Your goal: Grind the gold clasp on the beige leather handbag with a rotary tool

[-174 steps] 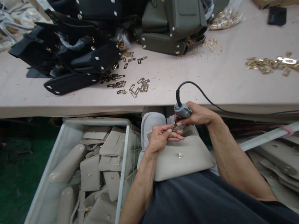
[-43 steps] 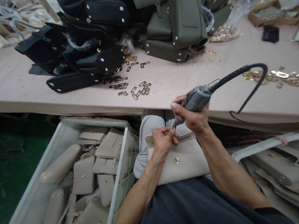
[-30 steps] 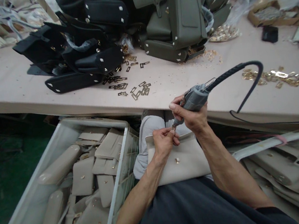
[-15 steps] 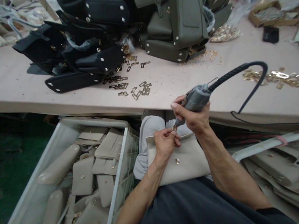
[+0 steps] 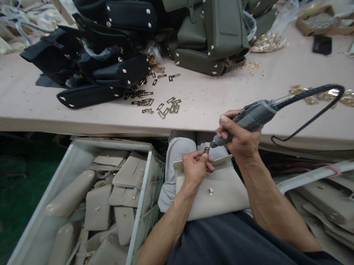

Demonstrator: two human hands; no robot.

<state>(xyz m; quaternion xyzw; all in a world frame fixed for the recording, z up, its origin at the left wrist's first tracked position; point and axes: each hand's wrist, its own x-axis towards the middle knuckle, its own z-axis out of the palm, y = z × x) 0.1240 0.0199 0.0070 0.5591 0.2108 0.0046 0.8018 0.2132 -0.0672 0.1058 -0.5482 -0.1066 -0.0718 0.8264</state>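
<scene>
Between the fingertips of my left hand (image 5: 197, 167) is a small gold metal plate (image 5: 206, 150) with a rectangular slot. My right hand (image 5: 240, 134) is wrapped round a grey electric screwdriver (image 5: 254, 116), its black cord curving off to the right. The tool's tip points left, close by the plate; I cannot tell whether they touch. Across my lap lies a beige bag (image 5: 218, 201) with a small gold clasp on its front, below my left hand.
A white crate (image 5: 150, 162) of beige bag parts stands at left; more beige bags (image 5: 335, 206) lie at right. On the table, black bags (image 5: 98, 69) and olive bags (image 5: 223, 20) are heaped behind loose metal plates (image 5: 173, 106). Gold fittings (image 5: 350, 97) lie at right.
My right hand has swung the screwdriver rightward, from steeply tilted to nearly level, its tip shifting slightly from the plate. My left hand stays nearly still. The view has shifted slightly.
</scene>
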